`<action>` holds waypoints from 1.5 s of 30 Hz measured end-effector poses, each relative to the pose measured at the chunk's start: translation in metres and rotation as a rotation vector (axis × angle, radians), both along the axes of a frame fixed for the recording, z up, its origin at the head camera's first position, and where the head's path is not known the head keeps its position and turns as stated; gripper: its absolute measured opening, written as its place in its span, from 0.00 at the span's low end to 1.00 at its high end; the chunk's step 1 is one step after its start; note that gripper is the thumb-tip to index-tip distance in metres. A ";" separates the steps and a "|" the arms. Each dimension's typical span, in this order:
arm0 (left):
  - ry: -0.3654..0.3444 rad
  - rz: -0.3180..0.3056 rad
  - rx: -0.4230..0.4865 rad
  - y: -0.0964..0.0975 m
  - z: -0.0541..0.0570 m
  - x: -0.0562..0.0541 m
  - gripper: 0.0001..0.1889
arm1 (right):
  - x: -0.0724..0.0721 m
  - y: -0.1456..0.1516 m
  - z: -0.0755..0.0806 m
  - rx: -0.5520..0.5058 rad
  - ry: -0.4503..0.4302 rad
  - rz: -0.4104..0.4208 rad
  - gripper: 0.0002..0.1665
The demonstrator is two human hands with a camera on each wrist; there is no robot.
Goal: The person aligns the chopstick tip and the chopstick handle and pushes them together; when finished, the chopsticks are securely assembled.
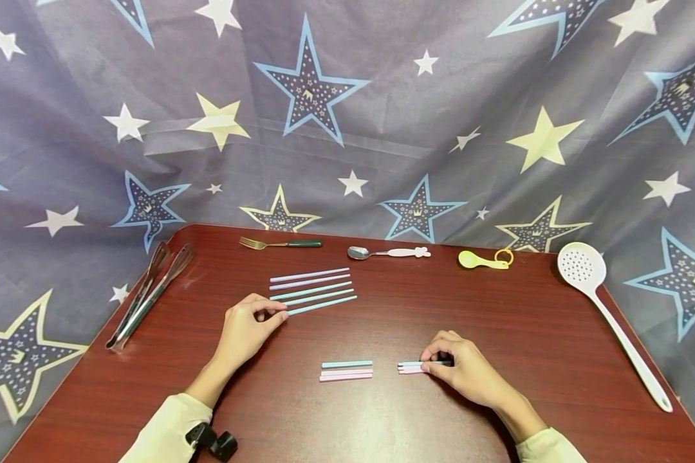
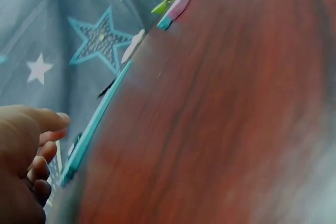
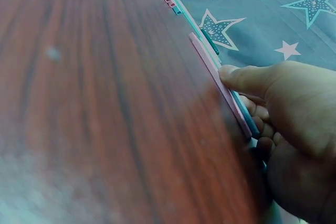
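In the head view my left hand (image 1: 248, 326) is at the near left ends of the long thin sticks, teal (image 1: 322, 305) and purple (image 1: 309, 276), lying side by side. Its thumb and fingers are loosely bent; the left wrist view shows a gap between the thumb and the teal stick (image 2: 100, 114). My right hand (image 1: 466, 366) pinches short sticks (image 1: 410, 366), pale blue and pink, at their right part. In the right wrist view the thumb lies along the pink stick (image 3: 223, 85), with curled fingers behind. Between the hands lie short teal (image 1: 347, 364) and pink sticks (image 1: 345, 377).
Along the back edge lie a green-handled fork (image 1: 280, 244), a white-handled spoon (image 1: 388, 253) and a yellow measuring spoon (image 1: 483, 260). Tongs (image 1: 150, 296) lie at the left edge, a white skimmer (image 1: 614, 321) at the right. A star-patterned cloth (image 1: 347, 116) hangs behind the table.
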State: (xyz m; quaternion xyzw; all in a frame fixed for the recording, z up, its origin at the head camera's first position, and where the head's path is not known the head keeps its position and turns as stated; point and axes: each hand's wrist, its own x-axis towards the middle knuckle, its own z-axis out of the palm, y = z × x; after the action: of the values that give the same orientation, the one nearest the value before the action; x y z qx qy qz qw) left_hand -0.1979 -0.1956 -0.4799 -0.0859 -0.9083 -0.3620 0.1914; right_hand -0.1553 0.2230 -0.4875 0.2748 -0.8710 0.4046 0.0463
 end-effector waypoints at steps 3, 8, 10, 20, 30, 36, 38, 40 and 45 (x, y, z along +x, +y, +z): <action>0.007 -0.066 0.026 0.012 0.005 0.004 0.05 | 0.000 0.000 0.000 -0.002 0.011 -0.005 0.11; -0.022 -0.236 0.060 0.037 0.006 0.015 0.05 | 0.000 0.001 -0.001 -0.003 0.024 -0.006 0.11; -0.055 -0.302 0.077 0.047 0.005 0.020 0.06 | 0.000 0.001 -0.001 -0.004 0.031 -0.002 0.11; -0.238 -0.452 0.041 0.073 -0.001 0.032 0.05 | -0.001 0.000 -0.004 -0.011 0.055 0.003 0.11; -0.255 -0.433 0.000 0.076 0.002 0.030 0.02 | -0.001 0.000 -0.004 -0.008 0.033 0.001 0.06; -0.261 -0.448 0.008 0.077 0.003 0.029 0.05 | 0.001 0.002 -0.001 -0.017 0.051 -0.006 0.06; -0.267 -0.445 0.002 0.078 0.003 0.029 0.05 | 0.000 0.002 -0.001 -0.013 0.059 -0.012 0.03; -0.271 -0.436 -0.010 0.078 0.003 0.029 0.05 | -0.001 0.002 -0.002 -0.008 0.064 -0.024 0.03; -0.253 -0.438 -0.020 0.079 0.004 0.026 0.05 | -0.001 0.002 -0.001 -0.028 0.081 -0.048 0.03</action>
State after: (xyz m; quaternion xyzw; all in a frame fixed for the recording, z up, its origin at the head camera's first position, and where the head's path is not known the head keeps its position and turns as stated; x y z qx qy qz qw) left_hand -0.1716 -0.1164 -0.4763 -0.2366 -0.8883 -0.3936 -0.0074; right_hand -0.1565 0.2253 -0.4887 0.2694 -0.8690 0.4040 0.0950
